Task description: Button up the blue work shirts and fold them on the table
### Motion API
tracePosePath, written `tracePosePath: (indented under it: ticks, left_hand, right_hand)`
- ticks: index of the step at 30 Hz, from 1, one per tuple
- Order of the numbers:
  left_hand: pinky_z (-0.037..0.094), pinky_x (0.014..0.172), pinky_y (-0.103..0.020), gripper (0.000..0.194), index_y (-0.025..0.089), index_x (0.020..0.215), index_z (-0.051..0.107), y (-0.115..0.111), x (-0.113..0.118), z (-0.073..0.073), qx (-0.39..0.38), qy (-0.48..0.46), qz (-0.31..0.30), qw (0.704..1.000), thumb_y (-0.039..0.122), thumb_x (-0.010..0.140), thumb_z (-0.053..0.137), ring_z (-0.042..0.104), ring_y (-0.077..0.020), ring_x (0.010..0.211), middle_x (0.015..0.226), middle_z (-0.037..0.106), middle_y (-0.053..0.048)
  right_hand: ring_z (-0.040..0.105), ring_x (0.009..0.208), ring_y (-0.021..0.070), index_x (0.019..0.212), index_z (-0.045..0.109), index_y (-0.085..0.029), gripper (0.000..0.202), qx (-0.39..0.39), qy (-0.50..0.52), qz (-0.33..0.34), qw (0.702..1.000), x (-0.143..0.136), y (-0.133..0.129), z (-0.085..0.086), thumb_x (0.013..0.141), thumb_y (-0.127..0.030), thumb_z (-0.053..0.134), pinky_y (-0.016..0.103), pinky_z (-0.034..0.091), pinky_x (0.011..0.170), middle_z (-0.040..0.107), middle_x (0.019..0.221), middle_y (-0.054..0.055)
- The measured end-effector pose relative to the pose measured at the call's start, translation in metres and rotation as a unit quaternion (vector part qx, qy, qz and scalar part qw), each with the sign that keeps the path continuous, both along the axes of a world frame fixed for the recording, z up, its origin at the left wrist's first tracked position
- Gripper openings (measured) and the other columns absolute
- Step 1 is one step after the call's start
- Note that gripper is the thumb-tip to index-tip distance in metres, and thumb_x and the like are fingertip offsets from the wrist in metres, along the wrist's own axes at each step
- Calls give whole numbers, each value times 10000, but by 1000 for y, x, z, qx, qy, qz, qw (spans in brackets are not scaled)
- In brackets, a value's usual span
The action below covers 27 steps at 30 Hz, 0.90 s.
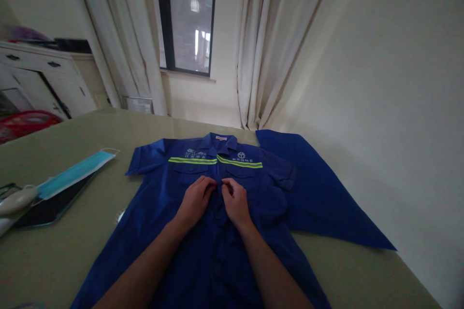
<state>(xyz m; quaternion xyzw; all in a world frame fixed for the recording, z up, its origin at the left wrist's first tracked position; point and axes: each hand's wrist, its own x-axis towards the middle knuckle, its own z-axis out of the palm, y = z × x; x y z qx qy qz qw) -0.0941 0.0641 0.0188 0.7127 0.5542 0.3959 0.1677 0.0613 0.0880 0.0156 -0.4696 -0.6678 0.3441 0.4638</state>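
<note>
A blue short-sleeved shirt [174,178] lies front side up on the greenish table [90,231], its collar pointing away from me. Yellow-green reflective stripes and pale printing cross its chest. At the front opening, just below the stripes, my left hand [197,198] pinches the shirt's edge from the left. My right hand [235,200] is closed on the cloth just right of it, a small gap between the two. Whether a button is between my fingertips is hidden.
On the left lie a light blue face mask [76,174], a dark flat device [54,207] beneath it and a pale handle-like object [18,201]. Blue cloth [319,188] spreads at the right, against the wall. A red basket [29,123] stands beyond the table's far left.
</note>
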Motion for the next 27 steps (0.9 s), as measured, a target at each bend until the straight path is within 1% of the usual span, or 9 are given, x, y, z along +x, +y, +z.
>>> tracePosePath:
  ticks: [2,4,6,8,10,15,21,23,27]
  left_hand:
    - [492,857,-324,179,225,1000,654,-2,0,1,-6,0,3,1000,190,969,482,657,-199,924,988,682,-34]
    - [495,844,-324,187,225,986,660,-4,0,1,-16,7,8,1000,155,936,493,663,-200,916,982,687,-33]
    - [498,833,-328,187,222,969,661,-4,0,0,-22,13,14,1000,139,911,505,665,-203,905,973,686,-33]
    - [503,825,-331,161,218,953,657,-4,0,-1,-23,16,18,999,153,909,517,664,-204,894,965,679,-34]
    - [509,825,-334,129,214,944,646,-3,0,-2,-25,11,24,999,178,916,525,666,-203,885,959,676,-35]
    - [514,818,-332,83,221,947,618,-3,0,-1,-49,-6,28,998,219,924,538,674,-200,856,923,678,-23]
    - [489,781,-315,147,245,981,582,-7,4,4,-8,0,27,1000,261,990,436,636,-195,860,955,626,-19]
    - [487,782,-312,142,245,980,572,-6,4,3,-4,-4,24,1000,255,990,431,636,-195,859,942,627,-16]
    - [491,803,-325,123,244,974,565,-4,2,-2,-7,-9,15,1000,237,974,442,647,-206,885,942,647,-23]
  right_hand:
    - [693,745,195,957,711,-194,198,-12,-15,-2,1000,-1,-2,1,870,-295,564,287,515,696,744,832,32]
    - [662,669,181,954,705,-194,181,-23,-42,-11,999,-3,-4,2,819,-295,642,272,488,634,716,767,12]
    - [636,635,168,932,702,-196,158,-26,-62,-15,998,-3,-5,2,806,-287,668,262,463,608,698,739,1]
    - [624,629,159,882,696,-199,109,-23,-63,-13,998,-4,-5,2,842,-282,636,257,451,606,691,729,1]
    - [621,635,156,857,694,-200,113,-17,-57,-12,998,-3,-5,1,868,-278,613,255,449,612,692,734,3]
    - [621,676,160,923,731,-195,136,8,-44,-6,999,-2,-4,1,862,-247,621,257,459,633,688,778,15]
    - [610,728,154,948,735,-195,158,65,-23,7,998,-2,-5,4,869,-212,600,255,472,659,673,901,38]
    - [612,724,156,952,736,-198,161,64,-23,13,998,-1,-5,3,873,-209,596,257,475,661,677,882,33]
    - [630,720,166,940,730,-201,137,35,-32,13,999,-2,-3,-1,865,-220,617,262,483,664,687,824,21]
